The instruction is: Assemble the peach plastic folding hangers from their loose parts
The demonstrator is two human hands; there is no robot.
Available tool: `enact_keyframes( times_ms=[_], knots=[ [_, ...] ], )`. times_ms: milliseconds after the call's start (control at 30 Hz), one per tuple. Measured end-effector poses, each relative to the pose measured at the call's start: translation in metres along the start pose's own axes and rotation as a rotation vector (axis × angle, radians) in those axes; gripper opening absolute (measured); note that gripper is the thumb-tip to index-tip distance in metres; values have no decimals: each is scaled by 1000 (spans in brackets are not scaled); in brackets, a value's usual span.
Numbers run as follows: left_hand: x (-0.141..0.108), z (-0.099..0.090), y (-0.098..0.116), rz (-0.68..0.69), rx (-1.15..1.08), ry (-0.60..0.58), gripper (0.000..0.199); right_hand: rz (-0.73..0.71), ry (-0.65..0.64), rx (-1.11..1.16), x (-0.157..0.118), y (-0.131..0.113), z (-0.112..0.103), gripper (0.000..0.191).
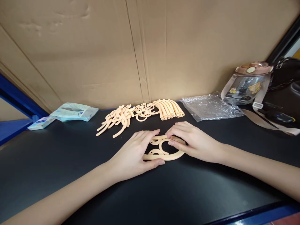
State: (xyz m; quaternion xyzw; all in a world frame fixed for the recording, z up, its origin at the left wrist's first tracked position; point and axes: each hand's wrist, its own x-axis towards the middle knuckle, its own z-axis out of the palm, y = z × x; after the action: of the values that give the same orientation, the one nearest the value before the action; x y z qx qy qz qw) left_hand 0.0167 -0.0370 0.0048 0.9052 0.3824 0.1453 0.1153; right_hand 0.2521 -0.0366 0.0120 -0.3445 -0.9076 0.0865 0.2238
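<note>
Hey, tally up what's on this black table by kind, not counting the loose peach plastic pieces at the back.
Tissue packs: 2
Clear plastic bag: 1
Water bottle: 1
Black bag: 1
Peach piece under both hands: 1
Total: 6

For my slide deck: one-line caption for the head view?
Both hands, left hand and right hand, press a peach plastic piece on a black table.

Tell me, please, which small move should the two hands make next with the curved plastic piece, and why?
Probably lift the curved plastic piece slightly off the black table. Both the left hand and the right hand already pinch it at its two ends, yet it lies flat, apart from the pile of similar pieces behind.
</note>
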Motion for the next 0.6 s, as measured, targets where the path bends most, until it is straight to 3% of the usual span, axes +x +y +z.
enact_keyframes(
  times_ms=[400, 600],
  knots=[
    [0, -2, 5, 111, 48, 144, 53, -90, -23, -7, -4, 1, 0, 22],
    [1, -4, 6, 127, 68, 132, 50, -101, -45, 18, -3, -1, 0, 23]
  ],
)
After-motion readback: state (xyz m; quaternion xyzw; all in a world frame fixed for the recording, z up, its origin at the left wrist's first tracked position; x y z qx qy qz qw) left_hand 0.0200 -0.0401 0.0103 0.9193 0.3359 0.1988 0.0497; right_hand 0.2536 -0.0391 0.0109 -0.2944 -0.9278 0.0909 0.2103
